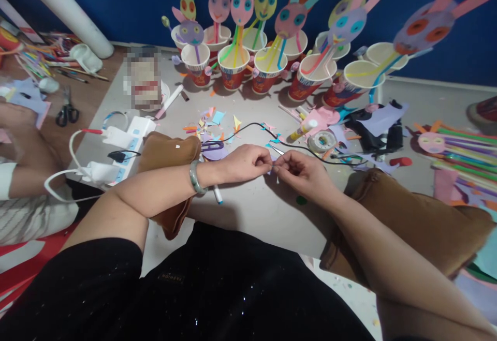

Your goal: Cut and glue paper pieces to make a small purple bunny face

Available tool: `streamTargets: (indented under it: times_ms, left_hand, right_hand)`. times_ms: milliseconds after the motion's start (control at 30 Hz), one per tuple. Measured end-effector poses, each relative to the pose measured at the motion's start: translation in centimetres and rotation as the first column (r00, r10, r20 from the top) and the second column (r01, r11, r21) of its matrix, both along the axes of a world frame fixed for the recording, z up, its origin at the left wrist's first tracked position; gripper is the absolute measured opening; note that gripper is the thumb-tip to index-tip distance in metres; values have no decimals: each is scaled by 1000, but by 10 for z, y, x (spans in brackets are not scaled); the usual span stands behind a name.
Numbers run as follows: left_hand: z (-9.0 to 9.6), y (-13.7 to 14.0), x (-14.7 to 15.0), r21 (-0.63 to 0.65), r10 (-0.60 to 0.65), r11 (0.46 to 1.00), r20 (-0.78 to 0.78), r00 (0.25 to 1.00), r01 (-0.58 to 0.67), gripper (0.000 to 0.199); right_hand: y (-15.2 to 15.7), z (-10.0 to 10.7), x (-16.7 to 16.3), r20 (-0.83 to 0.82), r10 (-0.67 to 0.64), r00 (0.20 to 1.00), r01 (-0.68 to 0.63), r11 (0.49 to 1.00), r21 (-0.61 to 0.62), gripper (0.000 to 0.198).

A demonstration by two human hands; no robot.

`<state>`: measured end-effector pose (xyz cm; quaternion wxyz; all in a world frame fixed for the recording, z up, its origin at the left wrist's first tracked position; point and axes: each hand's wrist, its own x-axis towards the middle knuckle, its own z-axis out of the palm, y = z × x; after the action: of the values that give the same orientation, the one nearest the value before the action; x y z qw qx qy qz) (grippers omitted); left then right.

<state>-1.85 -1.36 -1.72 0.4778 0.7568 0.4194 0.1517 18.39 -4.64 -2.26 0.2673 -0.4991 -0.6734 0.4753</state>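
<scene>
Small piece (274,168), kind indiscernible, near the dial's centre: left hand (248,164) and right hand (301,174) pinch it, presumably for fine control. At twelve o'clock, paper cups (234,76) hold long-eared figures (242,7), probably upright for display.

Black shirt (217,289): small lettering, I read FASHION | red paper cups (234,78): pale print round the sides, too blurred to make out | white power strip (143,130): blue marks, too small to read
</scene>
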Motion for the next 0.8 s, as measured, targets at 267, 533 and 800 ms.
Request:
streamTargets:
  times_ms: [267, 533, 800]
  left_hand:
    - [-2, 0, -1, 35, -17, 999, 2, 1000, 16, 8]
    - [3, -3, -2, 64, -48, 997, -27, 998, 49, 11]
    - [12, -12, -5, 224, -279, 920, -206, 938, 323, 14]
  right_hand:
    - [-1, 2, -2, -16, -1, 1000, 1, 1000, -1, 20]
    - [4, 3, 8, -111, -488, 866, 471, 720, 510, 20]
    - [42, -19, 40, 284, -565, 775, 282, 711, 644, 43]
